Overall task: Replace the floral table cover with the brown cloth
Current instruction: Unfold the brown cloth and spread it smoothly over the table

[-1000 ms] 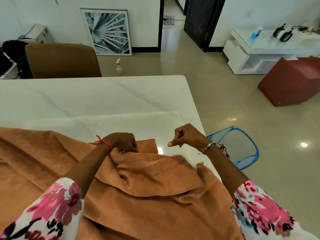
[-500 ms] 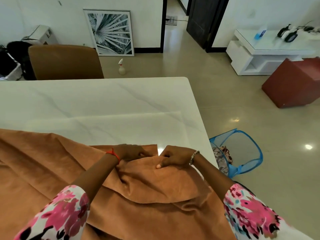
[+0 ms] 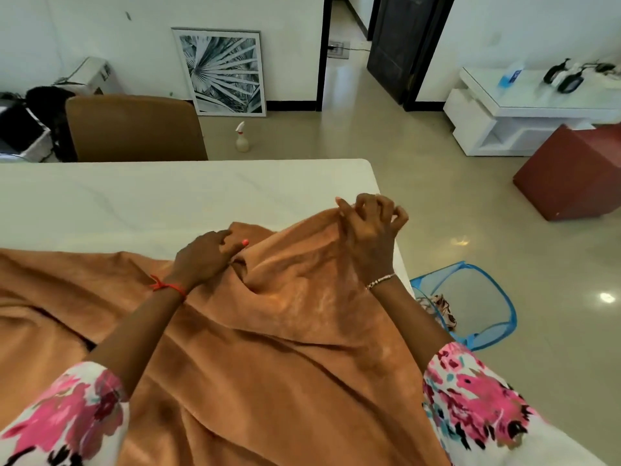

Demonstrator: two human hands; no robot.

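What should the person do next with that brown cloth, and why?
Probably draw the brown cloth forward toward the far side of the table: the right hand pinches its raised edge, the left hand grips a fold, and the far half lies uncovered.

White walls ahead of you; glossy beige floor with bright glints at your right. Framed leaf print leans on the wall, spray bottle near it on the floor. Brown chair at your left, dark door open, white console and maroon block far right.
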